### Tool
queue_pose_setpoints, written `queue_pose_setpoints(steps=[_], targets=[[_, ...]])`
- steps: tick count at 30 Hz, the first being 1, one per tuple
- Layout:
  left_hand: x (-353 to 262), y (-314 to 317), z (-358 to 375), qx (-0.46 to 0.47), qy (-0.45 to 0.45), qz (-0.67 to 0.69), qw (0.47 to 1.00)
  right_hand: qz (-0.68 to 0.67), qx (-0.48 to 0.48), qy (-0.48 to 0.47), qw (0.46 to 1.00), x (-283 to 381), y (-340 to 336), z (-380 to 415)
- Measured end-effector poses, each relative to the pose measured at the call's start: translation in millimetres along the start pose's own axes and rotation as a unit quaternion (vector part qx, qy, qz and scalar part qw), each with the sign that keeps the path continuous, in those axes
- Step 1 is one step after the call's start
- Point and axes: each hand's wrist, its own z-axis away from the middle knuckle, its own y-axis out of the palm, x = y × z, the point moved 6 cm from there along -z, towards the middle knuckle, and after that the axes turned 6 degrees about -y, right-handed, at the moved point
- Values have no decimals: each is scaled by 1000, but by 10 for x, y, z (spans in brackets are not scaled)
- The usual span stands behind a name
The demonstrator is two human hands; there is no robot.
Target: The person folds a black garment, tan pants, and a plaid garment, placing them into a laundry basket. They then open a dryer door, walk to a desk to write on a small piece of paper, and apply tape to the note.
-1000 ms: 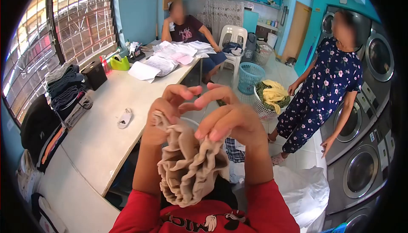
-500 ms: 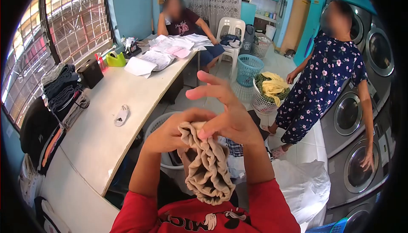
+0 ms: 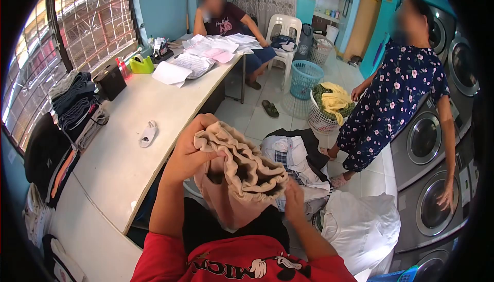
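Long white table (image 3: pixel 128 143) runs from near left to far centre; washing machines (image 3: pixel 432 143) line the right wall. A person in a dark floral outfit (image 3: pixel 386 102) stands at right, one hand on a machine door; a second person in a maroon shirt (image 3: pixel 226 22) sits at the far end of the table behind loose papers (image 3: pixel 206 58). Folded dark clothes (image 3: pixel 77 107) stacked at the table's left edge by the window. White bag (image 3: pixel 360 225) on the floor near right, with a heap of mixed laundry (image 3: pixel 293 153) just beyond it. White basket with yellow and green cloth (image 3: pixel 329 109) beside the standing person; teal basket (image 3: pixel 304 76) farther back, white plastic chair (image 3: pixel 285 35) behind that. Beige garment (image 3: pixel 236 174), gathered into ruffled folds, held centre near, in front of the wearer's red shirt. Left hand (image 3: pixel 188 151) closed on the garment's upper left bunch, fingers wrapped over the fabric. Right hand (image 3: pixel 294 199) lower right of the garment, fingertips pinching its bunched edge; most of the hand is hidden by cloth. Small white object (image 3: pixel 148 134) lies on the table, well apart from both hands.
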Motion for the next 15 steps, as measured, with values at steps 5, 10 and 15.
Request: queue_pose_setpoints(steps=[5,10,15], targets=[[-14,-20,-12,-26,4,1,1000,-24,42,123,991,-482,199,643],[-64,-24,-18,-23,36,8,999,-63,34,238,969,-981,384,1025],[-40,-103,28,-43,37,20,998,-88,5,346,934,-1487,489,1234]])
